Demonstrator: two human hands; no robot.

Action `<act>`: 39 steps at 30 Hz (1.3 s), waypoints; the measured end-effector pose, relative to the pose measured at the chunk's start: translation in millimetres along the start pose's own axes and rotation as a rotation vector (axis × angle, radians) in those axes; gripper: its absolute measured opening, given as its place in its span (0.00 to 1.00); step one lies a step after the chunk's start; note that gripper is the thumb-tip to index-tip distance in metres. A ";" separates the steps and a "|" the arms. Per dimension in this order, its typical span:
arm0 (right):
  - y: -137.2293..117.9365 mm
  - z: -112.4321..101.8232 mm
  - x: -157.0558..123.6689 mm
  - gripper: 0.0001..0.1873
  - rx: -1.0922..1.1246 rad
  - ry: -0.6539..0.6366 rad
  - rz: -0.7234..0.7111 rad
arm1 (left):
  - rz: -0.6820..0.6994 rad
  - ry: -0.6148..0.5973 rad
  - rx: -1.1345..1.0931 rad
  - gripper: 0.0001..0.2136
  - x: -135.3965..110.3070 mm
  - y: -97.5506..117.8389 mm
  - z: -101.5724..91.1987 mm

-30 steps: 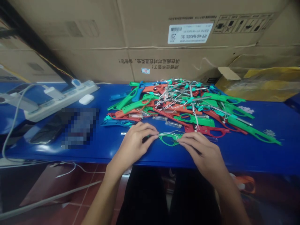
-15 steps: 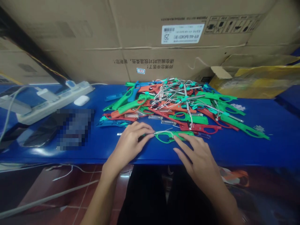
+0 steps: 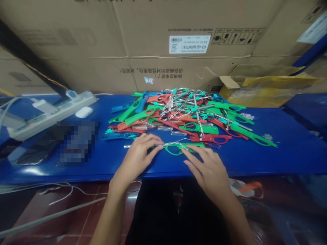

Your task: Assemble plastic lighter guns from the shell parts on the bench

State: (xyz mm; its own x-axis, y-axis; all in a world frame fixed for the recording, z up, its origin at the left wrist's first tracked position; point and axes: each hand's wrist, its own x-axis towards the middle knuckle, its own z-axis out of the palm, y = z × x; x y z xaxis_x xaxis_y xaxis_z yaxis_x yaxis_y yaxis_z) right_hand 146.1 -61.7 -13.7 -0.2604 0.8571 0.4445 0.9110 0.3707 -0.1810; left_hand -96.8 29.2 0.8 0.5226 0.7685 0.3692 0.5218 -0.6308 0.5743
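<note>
A green plastic tool with a loop handle and a white cord lies on the blue table near its front edge. My left hand pinches the tool's left tip between thumb and fingers. My right hand has its fingers stretched out, the fingertips resting on the green handle. Just behind lies a heap of similar green, red and blue tools tangled with white cords and metal rods.
A white power strip with plugs, a white earbud case and a dark phone lie on the table's left. Large cardboard boxes stand behind. A yellow-lined open box sits at the right.
My right hand let go its pinch on the green handle and spread its fingers over it. The left hand kept its pinch. The view shifted slightly right.
</note>
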 end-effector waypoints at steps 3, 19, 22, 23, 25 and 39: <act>-1.0 -0.2 1.4 0.20 -0.075 -0.023 -0.026 | -0.005 0.005 -0.005 0.05 0.4 0.6 0.1; 1.9 -6.5 28.6 0.34 -0.241 -0.164 -0.242 | 0.021 0.030 -0.010 0.06 0.3 -4.9 1.5; 5.4 -5.5 29.8 0.32 -0.200 -0.149 -0.257 | 0.020 0.036 0.001 0.05 0.9 -5.0 2.2; 5.8 -5.0 29.4 0.30 -0.192 -0.142 -0.255 | 0.020 0.038 0.005 0.05 1.1 -5.0 2.4; 5.8 -4.1 28.1 0.27 -0.188 -0.125 -0.248 | 0.021 0.041 0.010 0.05 1.5 -5.0 2.7; 13.7 -9.6 37.9 0.23 -0.185 -0.178 -0.454 | 0.043 0.016 0.044 0.06 2.2 -2.0 1.5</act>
State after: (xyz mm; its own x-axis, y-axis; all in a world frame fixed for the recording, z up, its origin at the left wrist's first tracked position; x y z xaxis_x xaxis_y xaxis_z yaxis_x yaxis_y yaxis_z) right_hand 151.8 -27.6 9.1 -0.6784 0.6779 0.2831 0.7304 0.6637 0.1610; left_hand -95.6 32.0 -0.6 0.5342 0.7420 0.4050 0.5286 -0.6671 0.5249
